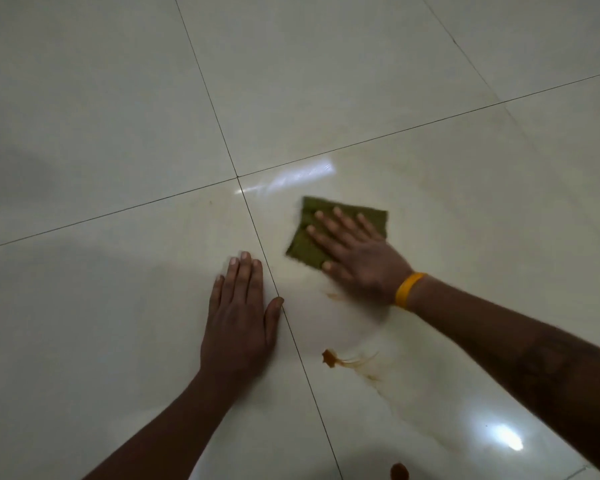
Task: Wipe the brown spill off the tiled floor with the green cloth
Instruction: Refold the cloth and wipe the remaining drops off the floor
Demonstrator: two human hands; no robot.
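My right hand [355,252] lies flat with spread fingers on the folded green cloth [303,247] and presses it onto the pale tiled floor [430,174]. A yellow band [407,289] circles that wrist. Below the hand, a brown blot with thin smeared streaks, the brown spill [329,358], sits on the tile. A faint brown smear [333,295] shows just under the palm, and another brown blot [399,472] lies at the bottom edge. My left hand [241,313] rests flat on the floor left of the grout line, holding nothing.
Dark grout lines [257,237] cross the glossy tiles and meet above the cloth. Bright light reflections [508,436] shine on the wet-looking floor at lower right and above the cloth.
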